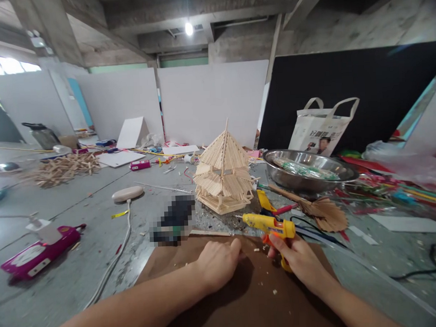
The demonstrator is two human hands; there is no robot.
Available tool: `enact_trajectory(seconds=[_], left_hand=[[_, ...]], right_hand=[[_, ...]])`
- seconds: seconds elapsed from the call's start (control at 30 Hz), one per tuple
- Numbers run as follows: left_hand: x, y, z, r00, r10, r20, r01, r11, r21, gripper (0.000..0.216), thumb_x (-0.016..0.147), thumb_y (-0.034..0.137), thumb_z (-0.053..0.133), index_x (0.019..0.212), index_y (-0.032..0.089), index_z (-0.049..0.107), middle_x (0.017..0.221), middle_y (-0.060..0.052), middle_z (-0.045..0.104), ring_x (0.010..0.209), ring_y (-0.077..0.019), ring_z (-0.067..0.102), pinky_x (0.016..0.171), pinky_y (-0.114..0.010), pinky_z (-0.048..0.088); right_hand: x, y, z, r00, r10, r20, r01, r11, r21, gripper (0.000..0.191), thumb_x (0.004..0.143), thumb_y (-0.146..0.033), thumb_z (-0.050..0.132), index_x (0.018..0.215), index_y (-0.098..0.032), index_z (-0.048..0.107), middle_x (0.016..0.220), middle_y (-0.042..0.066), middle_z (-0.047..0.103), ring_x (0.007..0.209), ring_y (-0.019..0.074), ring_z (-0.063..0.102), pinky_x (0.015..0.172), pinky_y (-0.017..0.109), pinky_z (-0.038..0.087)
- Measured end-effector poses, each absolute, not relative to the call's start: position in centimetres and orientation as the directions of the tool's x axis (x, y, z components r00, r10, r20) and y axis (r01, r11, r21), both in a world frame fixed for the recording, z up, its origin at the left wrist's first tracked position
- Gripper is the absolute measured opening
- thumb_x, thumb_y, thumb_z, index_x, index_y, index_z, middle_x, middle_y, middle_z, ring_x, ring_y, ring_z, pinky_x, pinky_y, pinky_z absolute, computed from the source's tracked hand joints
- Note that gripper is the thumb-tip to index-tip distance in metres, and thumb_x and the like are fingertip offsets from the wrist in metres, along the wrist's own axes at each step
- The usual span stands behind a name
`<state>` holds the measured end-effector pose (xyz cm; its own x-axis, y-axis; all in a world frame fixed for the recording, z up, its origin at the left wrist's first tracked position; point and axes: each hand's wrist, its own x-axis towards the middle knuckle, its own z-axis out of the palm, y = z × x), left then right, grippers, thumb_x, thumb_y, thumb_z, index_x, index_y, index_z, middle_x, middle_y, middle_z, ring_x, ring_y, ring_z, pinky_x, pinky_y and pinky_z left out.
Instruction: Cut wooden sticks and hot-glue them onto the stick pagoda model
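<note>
My right hand (301, 261) is wrapped round the handle of a yellow hot glue gun (258, 223), an orange trigger under its fingers. The gun's nozzle points left, toward my left hand. Just above a brown board (256, 306), my left hand (220, 264) is closed, its thumb against curled fingers; whatever it may hold is hidden. Behind both hands stands a small pavilion model (224, 175) of thin wooden sticks, with a pointed upper roof, a lower roof and a railed base. A pale wooden strip (210, 233) lies along the board's far edge.
A steel basin (308, 171) with green-and-clear packets and a tote bag (319, 130) stand at right. A brown wooden fan (330, 214) lies nearer. At left are a purple power strip (44, 250), a white cable (125, 235), a pixelated dark object (175, 216) and a stick pile (59, 168).
</note>
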<state>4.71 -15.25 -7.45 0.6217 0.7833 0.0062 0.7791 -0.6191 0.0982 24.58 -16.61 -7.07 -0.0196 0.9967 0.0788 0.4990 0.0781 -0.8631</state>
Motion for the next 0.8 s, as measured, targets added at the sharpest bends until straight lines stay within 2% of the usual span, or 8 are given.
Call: enact_trajectory(seconds=[0.23,0.37,0.5,0.8], left_hand=[[4.6,-15.3,-7.7,0.676,0.736,-0.012,0.735,-0.674,0.076,0.023,0.084,0.027,0.024,0.085,0.017,0.046,0.081,-0.007,0.06,0.069,-0.019,0.059,0.059,-0.03,0.046],[4.5,-15.3,-7.8,0.69,0.724,0.011,0.72,-0.688,0.089,0.028,0.085,0.033,0.022,0.086,0.019,0.046,0.082,-0.006,0.06,0.069,-0.02,0.06,0.058,-0.033,0.047],[4.6,-15.4,-7.4,0.682,0.731,0.018,0.726,-0.68,0.106,0.035,0.085,0.038,0.019,0.085,0.018,0.048,0.081,-0.007,0.06,0.07,-0.0192,0.06,0.06,-0.031,0.047],[4.5,-15.3,-7.1,0.723,0.689,-0.037,0.69,-0.719,0.088,0.02,0.082,0.026,0.029,0.085,0.018,0.047,0.081,-0.006,0.059,0.069,-0.0185,0.059,0.058,-0.03,0.047]], right_hand=[[24.3,-17.0,-7.0,-0.039,0.991,0.125,0.549,0.126,-0.826,0.041,0.076,-0.05,0.04,0.057,-0.018,0.057,0.069,0.006,0.061,0.075,0.0196,0.056,0.069,0.029,0.042],[24.1,-17.1,-7.2,-0.051,0.99,0.133,0.594,0.137,-0.793,0.043,0.076,-0.05,0.039,0.056,-0.017,0.057,0.075,0.008,0.063,0.072,0.0199,0.056,0.068,0.031,0.042],[23.8,-17.1,-7.3,-0.048,0.986,0.163,0.64,0.156,-0.753,0.041,0.076,-0.049,0.039,0.057,-0.018,0.058,0.069,0.007,0.064,0.074,0.022,0.058,0.07,0.033,0.043],[23.7,-17.6,-7.7,-0.039,0.969,0.245,0.746,0.192,-0.638,0.036,0.074,-0.049,0.04,0.06,-0.023,0.06,0.064,0.005,0.065,0.066,0.022,0.06,0.073,0.034,0.046]])
